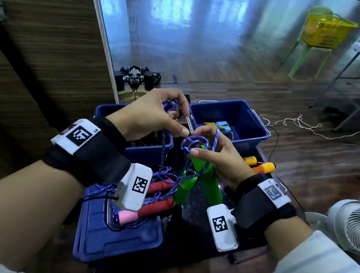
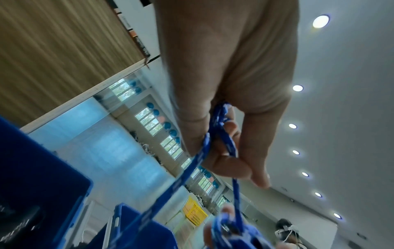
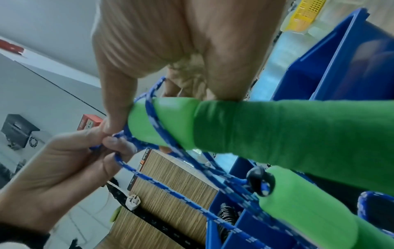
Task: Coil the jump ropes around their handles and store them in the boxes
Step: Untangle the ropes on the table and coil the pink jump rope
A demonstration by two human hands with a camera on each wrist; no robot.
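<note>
My right hand grips the top of a green jump-rope handle, held upright above the boxes. The blue-and-white rope loops around its top. My left hand pinches a loop of this rope just left of the handle. The second green handle hangs lower on the rope. Two open blue boxes sit behind, the left one and the right one. The right one holds a coiled yellow rope with blue handles.
A red-handled rope lies on a blue lid below my wrists. Orange handles lie to the right of the boxes. A white fan stands at right, a wooden cabinet at left, and a white cord crosses the floor.
</note>
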